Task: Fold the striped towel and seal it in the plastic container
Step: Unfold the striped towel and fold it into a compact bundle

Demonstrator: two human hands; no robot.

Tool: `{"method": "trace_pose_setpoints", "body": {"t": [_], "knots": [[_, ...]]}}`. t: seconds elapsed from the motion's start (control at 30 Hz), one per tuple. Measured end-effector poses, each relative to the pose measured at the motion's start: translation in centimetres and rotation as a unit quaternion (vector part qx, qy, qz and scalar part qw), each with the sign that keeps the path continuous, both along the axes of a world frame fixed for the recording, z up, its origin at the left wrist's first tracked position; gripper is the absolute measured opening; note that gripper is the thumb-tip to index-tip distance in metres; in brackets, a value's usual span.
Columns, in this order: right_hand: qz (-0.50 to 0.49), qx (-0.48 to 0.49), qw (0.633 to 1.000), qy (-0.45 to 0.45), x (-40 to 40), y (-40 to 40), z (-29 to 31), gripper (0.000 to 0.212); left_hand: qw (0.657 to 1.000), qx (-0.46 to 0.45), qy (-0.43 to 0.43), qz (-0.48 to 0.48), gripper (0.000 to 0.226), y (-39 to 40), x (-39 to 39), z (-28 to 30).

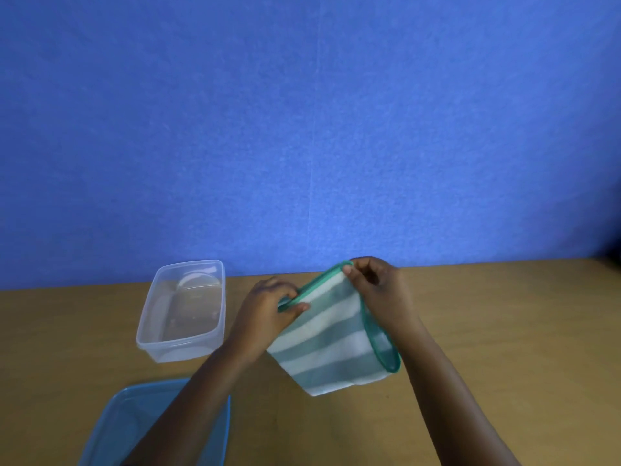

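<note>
Hanging in the lower middle of the frame, the green-and-white striped cloth towel with a teal hem [331, 341] is held up off the brown wooden tabletop [487, 331] by its top edge. The left hand [268, 311] pinches the lower-left end of that edge between thumb and fingers; the right hand [376, 290] pinches the upper-right corner in the same narrow grip. The held edge slants up toward the right, and the towel's doubled body drops from it toward the bottom of the frame, so it looks partly folded already.

The clear rectangular plastic container [183, 314] sits to the left of the towel, just beside the left hand, with its long axis running away from the viewer. The left hand is plainly the nearer one to it. The container stands open and appears to hold nothing. Its likely lid, a translucent blue plastic rectangle [134, 428], lies at the lower left of the frame, apart from the container and partly covered by the left forearm. It looks as if the towel has to travel leftward and go in lengthwise.
</note>
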State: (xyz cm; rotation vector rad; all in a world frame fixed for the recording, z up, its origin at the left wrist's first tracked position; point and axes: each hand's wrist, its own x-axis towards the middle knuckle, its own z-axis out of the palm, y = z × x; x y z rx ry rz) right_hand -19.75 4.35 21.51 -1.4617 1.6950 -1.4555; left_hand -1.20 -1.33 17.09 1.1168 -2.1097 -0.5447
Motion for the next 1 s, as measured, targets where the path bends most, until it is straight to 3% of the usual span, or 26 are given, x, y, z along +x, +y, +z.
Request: {"method": "trace_pose_setpoints", "body": {"t": [0.23,0.4,0.47,0.6,0.73,0.8,0.87,0.93,1.0], "knots": [[-0.053,-0.032,0.996,-0.066,-4.8,0.2,0.1,0.013,0.998,0.035,-0.035,0.05,0.057,-1.6,4.4,-3.6],[-0.052,-0.004,0.997,-0.064,-7.4,0.0,-1.8,0.024,0.997,-0.044,0.001,0.071,0.026,-1.8,5.3,-2.6],[-0.042,-0.018,0.995,-0.092,-8.1,0.3,-2.3,0.019,0.997,-0.043,0.05,0.046,0.013,-1.7,5.5,-1.4],[-0.03,-0.108,0.988,-0.103,-7.3,1.6,-1.8,0.018,0.963,0.122,0.236,-0.04,0.018,-1.1,5.7,1.4],[-0.019,-0.188,0.978,-0.09,-6.5,1.7,-1.6,0.01,0.933,0.116,0.34,-0.031,0.022,-0.4,5.5,2.1],[-0.01,-0.136,0.99,-0.027,-6.0,0.5,-2.4,0.008,0.933,0.128,0.335,0.03,0.027,-1.1,5.2,0.3],[-0.012,-0.075,0.997,0.018,-5.6,-0.8,-4.6,0.008,0.946,0.141,0.278,0.089,0.032,-1.9,5.1,-2.5],[-0.025,-0.052,0.998,0.025,-6.1,-1.9,-6.7,0.022,0.949,0.159,0.252,0.1,0.025,-2.2,4.8,-4.4],[-0.049,-0.038,0.998,0.021,-6.6,-1.8,-7.5,0.031,0.955,0.16,0.236,0.087,0.032,-2.0,5.0,-4.8]]}}
